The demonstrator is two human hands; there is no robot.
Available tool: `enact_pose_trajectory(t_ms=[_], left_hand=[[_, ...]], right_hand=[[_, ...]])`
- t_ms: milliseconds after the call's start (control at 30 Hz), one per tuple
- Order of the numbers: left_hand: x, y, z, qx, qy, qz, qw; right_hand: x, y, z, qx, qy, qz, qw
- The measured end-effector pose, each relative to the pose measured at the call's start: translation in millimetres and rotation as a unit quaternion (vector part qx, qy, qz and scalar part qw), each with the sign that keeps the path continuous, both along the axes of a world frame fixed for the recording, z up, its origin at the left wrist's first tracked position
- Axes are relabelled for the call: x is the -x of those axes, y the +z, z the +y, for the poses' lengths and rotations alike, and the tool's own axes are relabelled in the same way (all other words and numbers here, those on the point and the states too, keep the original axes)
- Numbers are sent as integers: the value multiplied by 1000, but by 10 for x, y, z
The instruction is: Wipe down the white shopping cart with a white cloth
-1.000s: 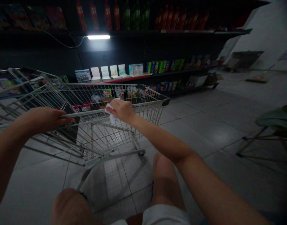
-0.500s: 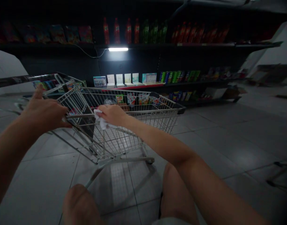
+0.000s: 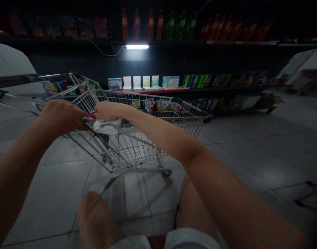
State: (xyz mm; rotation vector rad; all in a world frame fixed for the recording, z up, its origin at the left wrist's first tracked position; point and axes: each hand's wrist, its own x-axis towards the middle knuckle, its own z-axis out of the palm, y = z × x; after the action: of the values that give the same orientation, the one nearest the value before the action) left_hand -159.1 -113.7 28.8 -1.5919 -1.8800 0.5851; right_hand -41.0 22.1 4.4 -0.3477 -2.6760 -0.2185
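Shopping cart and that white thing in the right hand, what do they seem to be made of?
The grey wire shopping cart looks like plated steel: thin welded rods with a dull metallic sheen. The crumpled white wad in the right hand looks like soft tissue paper or thin cloth, with a matte surface and limp folds; the picture doesn't settle which.
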Motion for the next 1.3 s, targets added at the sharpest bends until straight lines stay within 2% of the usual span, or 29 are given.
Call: enact_pose_trajectory(t_ms=[100, 167, 233, 333, 433, 567, 633, 667, 733, 800, 833, 900, 967, 1033, 1100, 1200, 1300], left_hand=[[22, -29, 2, -12, -6, -4, 1000], [28, -40, 0, -19, -18, -12, 1000], [20, -40, -4, -16, -20, -24, 999], [4, -29, 4, -6, -11, -31, 999], [22, 4, 49, 10, 16, -11, 1000], [49, 83, 154, 44, 114, -38, 992], [-11, 88, 236, 34, 112, -55, 992], [-77, 67, 291, 26, 82, -56, 995], [-289, -30, 434, 13, -5, -57, 998], [-582, -183, 605, 14, -83, -84, 993], [-735, -268, 689, 18, -102, -110, 989], [-991, -425, 821, 17, -111, -143, 983], [-1115, -536, 882, -2, -105, -143, 984], [-1094, -593, 880, -38, -104, -123, 986], [-978, -607, 850, -59, -105, -104, 987], [-756, -600, 823, -64, -96, -83, 990], [-550, -593, 830, -68, -70, -68, 993]], right_hand=[[-222, -233, -123, 24, -33, 3, 999], [-387, -441, -99, 3, -49, 39, 998], [-565, -641, 27, -37, -48, 72, 996], [-939, -875, 361, -80, -45, 94, 991], [-1592, -1061, 801, -99, -74, 111, 986], [-2772, -1330, 1388, -93, -169, 177, 965], [-3219, -1450, 1589, -83, -229, 231, 942], [-3347, -1494, 1651, -78, -263, 260, 926], [-3387, -1544, 1686, -67, -332, 313, 887], [-3208, -1552, 1621, -62, -367, 336, 865], [-3084, -1547, 1566, -64, -364, 335, 866], [-2878, -1524, 1449, -74, -330, 317, 886], [-2831, -1487, 1375, -88, -287, 277, 913], [-2974, -1443, 1371, -89, -260, 220, 936], [-3237, -1413, 1422, -77, -262, 170, 947], [-3584, -1422, 1496, -49, -298, 146, 942], [-3646, -1460, 1455, -36, -311, 170, 934]])
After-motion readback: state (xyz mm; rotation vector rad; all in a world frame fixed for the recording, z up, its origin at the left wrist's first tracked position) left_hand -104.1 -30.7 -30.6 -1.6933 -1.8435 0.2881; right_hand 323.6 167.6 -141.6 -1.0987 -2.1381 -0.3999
